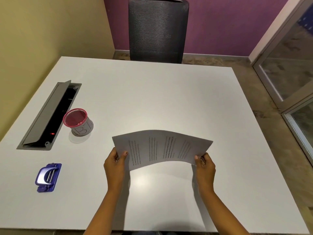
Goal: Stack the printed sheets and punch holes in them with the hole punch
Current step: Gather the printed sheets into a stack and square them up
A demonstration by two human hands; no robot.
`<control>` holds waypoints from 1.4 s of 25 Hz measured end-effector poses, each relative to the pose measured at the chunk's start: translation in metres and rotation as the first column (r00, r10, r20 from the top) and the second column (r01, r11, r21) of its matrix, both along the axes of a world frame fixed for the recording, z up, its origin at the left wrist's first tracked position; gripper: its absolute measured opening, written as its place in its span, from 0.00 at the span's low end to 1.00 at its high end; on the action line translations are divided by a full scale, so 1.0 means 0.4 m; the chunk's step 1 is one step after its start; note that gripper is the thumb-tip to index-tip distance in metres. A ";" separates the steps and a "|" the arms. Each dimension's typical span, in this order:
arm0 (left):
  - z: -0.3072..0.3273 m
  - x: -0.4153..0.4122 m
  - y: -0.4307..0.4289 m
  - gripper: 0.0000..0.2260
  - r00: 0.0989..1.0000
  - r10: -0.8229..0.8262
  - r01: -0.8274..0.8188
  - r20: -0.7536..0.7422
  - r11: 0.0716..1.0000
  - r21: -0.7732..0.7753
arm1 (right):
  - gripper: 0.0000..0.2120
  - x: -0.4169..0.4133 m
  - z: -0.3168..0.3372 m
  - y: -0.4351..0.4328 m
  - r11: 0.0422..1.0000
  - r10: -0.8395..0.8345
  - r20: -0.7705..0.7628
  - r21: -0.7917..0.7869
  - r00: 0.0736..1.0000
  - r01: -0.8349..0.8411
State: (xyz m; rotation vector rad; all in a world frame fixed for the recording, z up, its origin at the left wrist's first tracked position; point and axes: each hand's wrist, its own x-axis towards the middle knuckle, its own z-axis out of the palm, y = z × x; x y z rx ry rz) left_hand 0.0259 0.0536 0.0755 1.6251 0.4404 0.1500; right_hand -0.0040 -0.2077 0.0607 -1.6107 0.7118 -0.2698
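Observation:
The printed sheets [162, 148] hang in the air above the white table [152, 99], bowed upward in the middle, with lines of text running sideways. My left hand [115, 162] pinches their left edge, thumb on top. My right hand [204, 165] pinches the right edge the same way. How many sheets are in the bundle cannot be told. The blue and silver hole punch [48, 177] lies on the table well to the left of my left hand, untouched.
A pink mesh pen cup [77, 122] stands left of centre, beside an open grey cable tray [49, 116] set into the tabletop. A dark mesh chair [157, 29] faces the far edge. A glass partition [291, 78] lies to the right.

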 end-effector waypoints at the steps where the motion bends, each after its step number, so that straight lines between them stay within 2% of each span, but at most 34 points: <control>1: 0.001 -0.002 0.000 0.16 1.000 -0.007 0.007 -0.001 1.000 0.009 | 0.07 -0.001 -0.001 -0.001 1.000 0.006 0.001 -0.006 1.000 -0.006; 8: 0.013 -0.005 -0.008 0.18 0.999 0.037 -0.036 -0.018 0.999 0.041 | 0.03 -0.007 -0.005 -0.005 1.000 0.018 -0.001 -0.022 1.000 -0.018; 11: 0.031 0.007 0.003 0.17 0.999 0.054 -0.053 -0.004 0.997 0.055 | 0.10 -0.009 0.010 -0.012 0.999 -0.029 0.021 0.014 0.999 0.028; 13: 0.041 0.014 0.012 0.15 0.997 0.070 -0.070 0.013 0.998 0.005 | 0.16 -0.009 0.023 -0.010 0.995 -0.080 0.013 0.062 0.997 0.079; 15: 0.048 0.014 0.011 0.14 0.995 0.097 -0.093 0.037 0.991 -0.097 | 0.23 -0.007 0.028 0.003 0.980 -0.133 -0.035 0.142 0.991 0.137; 17: 0.049 0.013 -0.003 0.13 0.992 0.122 -0.115 0.029 0.978 -0.172 | 0.25 -0.006 0.025 0.035 0.950 -0.126 -0.089 0.278 0.988 0.146; 19: 0.045 0.010 -0.026 0.11 0.992 0.125 -0.125 -0.012 0.972 -0.199 | 0.24 -0.005 0.022 0.077 0.891 -0.040 -0.100 0.447 0.994 0.081; 21: 0.035 0.002 -0.050 0.08 0.994 0.098 -0.108 -0.054 0.968 -0.228 | 0.22 -0.001 0.021 0.109 0.818 0.076 -0.048 0.574 0.996 -0.035; 23: 0.023 -0.008 -0.069 0.07 0.995 0.066 -0.084 -0.073 0.956 -0.282 | 0.20 0.005 0.022 0.123 0.781 0.120 0.006 0.617 0.993 -0.099; 27: 0.007 -0.024 -0.075 0.08 0.994 -0.022 -0.022 -0.105 0.917 -0.399 | 0.10 0.025 0.039 0.113 0.932 0.052 -0.054 0.362 0.997 -0.029; 31: 0.014 -0.001 -0.020 0.10 0.994 -0.075 0.020 -0.085 0.853 -0.522 | 0.16 0.039 0.077 0.073 0.973 0.046 0.026 0.226 0.999 -0.051; 33: 0.035 0.026 0.021 0.10 0.989 -0.129 0.081 -0.072 0.879 -0.470 | 0.15 0.044 0.097 0.047 0.984 0.068 0.058 0.160 0.996 -0.076; 35: 0.066 0.051 0.050 0.09 0.964 -0.260 0.231 -0.059 0.924 -0.304 | 0.13 0.049 0.117 0.032 0.987 0.107 0.092 0.106 0.990 -0.117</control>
